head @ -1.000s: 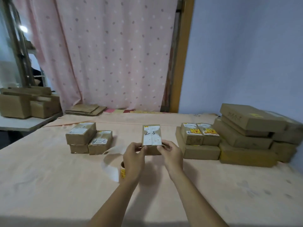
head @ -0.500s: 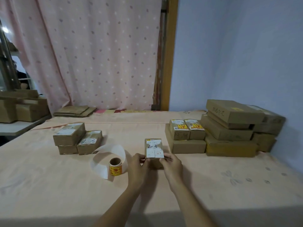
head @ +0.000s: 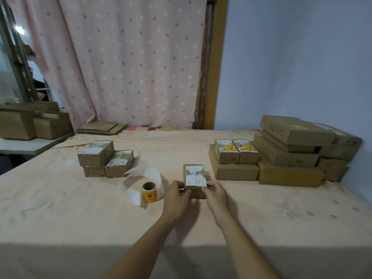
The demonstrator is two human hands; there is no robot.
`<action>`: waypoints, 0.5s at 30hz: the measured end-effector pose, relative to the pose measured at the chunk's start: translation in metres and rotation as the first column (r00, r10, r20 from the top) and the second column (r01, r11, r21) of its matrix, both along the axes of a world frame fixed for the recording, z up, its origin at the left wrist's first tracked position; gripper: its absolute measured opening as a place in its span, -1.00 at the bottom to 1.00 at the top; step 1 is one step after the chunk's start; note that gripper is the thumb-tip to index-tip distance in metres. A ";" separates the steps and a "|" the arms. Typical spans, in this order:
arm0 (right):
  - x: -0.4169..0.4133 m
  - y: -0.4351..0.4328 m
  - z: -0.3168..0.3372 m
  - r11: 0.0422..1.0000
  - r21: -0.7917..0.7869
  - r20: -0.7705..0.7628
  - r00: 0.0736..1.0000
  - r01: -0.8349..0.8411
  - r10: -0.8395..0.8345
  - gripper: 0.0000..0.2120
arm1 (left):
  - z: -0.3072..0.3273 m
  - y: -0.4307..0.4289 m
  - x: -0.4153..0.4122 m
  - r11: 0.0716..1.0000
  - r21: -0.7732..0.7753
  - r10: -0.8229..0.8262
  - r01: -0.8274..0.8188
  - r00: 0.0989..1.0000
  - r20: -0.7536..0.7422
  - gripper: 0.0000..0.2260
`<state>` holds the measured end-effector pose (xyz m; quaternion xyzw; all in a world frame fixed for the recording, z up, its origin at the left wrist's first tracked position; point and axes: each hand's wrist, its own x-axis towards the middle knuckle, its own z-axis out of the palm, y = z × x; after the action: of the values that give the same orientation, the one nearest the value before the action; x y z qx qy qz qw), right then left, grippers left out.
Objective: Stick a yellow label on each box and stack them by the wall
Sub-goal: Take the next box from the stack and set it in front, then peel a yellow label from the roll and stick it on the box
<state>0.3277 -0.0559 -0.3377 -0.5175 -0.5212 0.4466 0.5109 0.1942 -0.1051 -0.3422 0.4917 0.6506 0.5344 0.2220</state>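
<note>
middle box (head: 194,176) is handwritten "2-3"; left box (head: 119,163) reads perhaps "4-2".

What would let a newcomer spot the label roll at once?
On the peach-covered table, look just left of the left hand. A small yellow label roll stands there; unlike the brown boxes around, it is round and trails a white paper strip.

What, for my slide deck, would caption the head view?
Left hand and right hand hold a box beside the label roll on the table.
</note>
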 end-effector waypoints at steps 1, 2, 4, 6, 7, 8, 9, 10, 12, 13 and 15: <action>-0.001 -0.001 0.001 1.000 0.007 0.024 1.000 -0.001 0.001 -0.80 | 0.002 -0.002 -0.001 1.000 -0.011 0.000 0.000 1.000 -0.018 -0.83; -0.003 -0.001 0.001 1.000 0.025 0.058 0.998 0.004 -0.006 -0.79 | 0.005 -0.005 -0.002 1.000 -0.013 0.005 -0.006 0.999 -0.037 -0.81; -0.008 -0.002 0.004 0.995 0.099 0.175 0.983 0.031 -0.048 -0.77 | 0.013 -0.011 -0.010 1.000 0.005 0.029 -0.028 0.997 -0.066 -0.77; -0.017 -0.005 0.011 0.979 0.200 0.285 0.953 0.045 -0.103 -0.72 | 0.023 -0.017 -0.025 0.998 0.035 0.055 -0.052 0.993 -0.107 -0.82; -0.022 -0.009 0.017 0.968 0.250 0.318 0.942 0.029 -0.111 -0.71 | 0.027 -0.021 -0.034 0.998 0.043 0.060 -0.055 0.991 -0.121 -0.87; -0.028 -0.012 0.022 0.956 0.293 0.337 0.936 -0.002 -0.101 -0.71 | 0.033 -0.026 -0.045 0.998 0.051 0.055 -0.048 0.991 -0.125 -0.92; -0.035 -0.016 0.026 0.942 0.331 0.359 0.930 -0.049 -0.078 -0.72 | 0.038 -0.030 -0.056 0.997 0.059 0.047 -0.039 0.990 -0.134 -0.93; -0.042 -0.021 0.030 0.924 0.369 0.385 0.921 -0.104 -0.051 -0.73 | 0.042 -0.034 -0.068 0.998 0.060 0.041 -0.032 0.985 -0.166 -0.92; -0.057 -0.029 0.034 0.881 0.414 0.469 0.883 -0.229 0.010 -0.77 | 0.052 -0.044 -0.090 0.998 0.048 0.054 -0.041 0.950 -0.307 -0.88; -0.065 -0.033 0.035 0.865 0.400 0.510 0.858 -0.302 0.063 -0.78 | 0.055 -0.047 -0.101 0.998 0.033 0.059 -0.050 0.912 -0.407 -0.87; -0.082 -0.039 0.035 0.845 0.313 0.569 0.798 -0.434 0.198 -0.80 | 0.060 -0.053 -0.121 0.997 -0.049 0.017 -0.059 0.792 -0.610 -0.86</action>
<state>0.2457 -0.0951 -0.3029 -0.3954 -0.8044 0.2463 0.3688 0.0730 -0.1579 -0.2826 0.6170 0.7142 0.3306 0.0060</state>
